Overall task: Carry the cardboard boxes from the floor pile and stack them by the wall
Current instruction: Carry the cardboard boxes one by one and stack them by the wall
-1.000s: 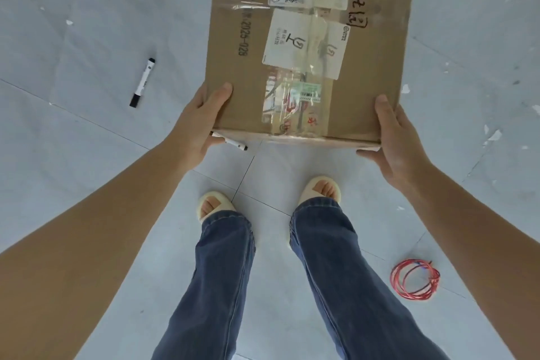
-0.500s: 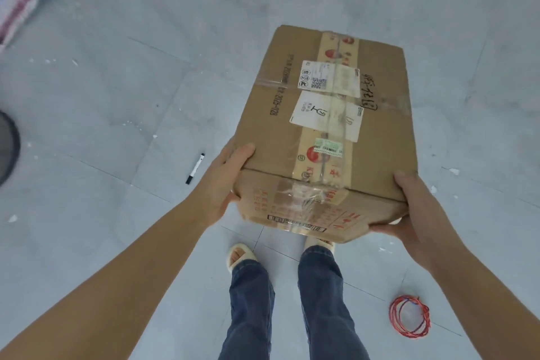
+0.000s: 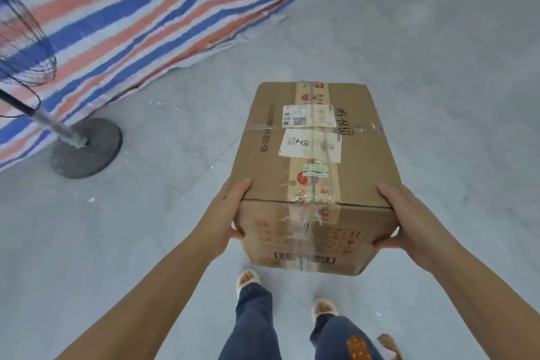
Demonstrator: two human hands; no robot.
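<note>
A brown cardboard box [image 3: 315,161], taped along its top and bearing white labels, hangs in the air in front of me. My left hand [image 3: 228,210] grips its near left corner, thumb on top and fingers curled under the side. My right hand [image 3: 406,219] grips the near right corner the same way. The box is level, its long side pointing away from me. The far fingers of both hands are hidden behind the box.
A standing fan with a round dark base [image 3: 84,149] and wire cage [image 3: 23,47] stands at the left. A red, white and blue striped tarpaulin [image 3: 146,9] covers the upper left. Grey tiled floor [image 3: 438,67] spreads ahead and right. My legs and slippers show below.
The box has risen from the floor to carrying height in both hands. My view has swung upward and round, so the fan and tarpaulin appear and the marker pen and red cord are gone.
</note>
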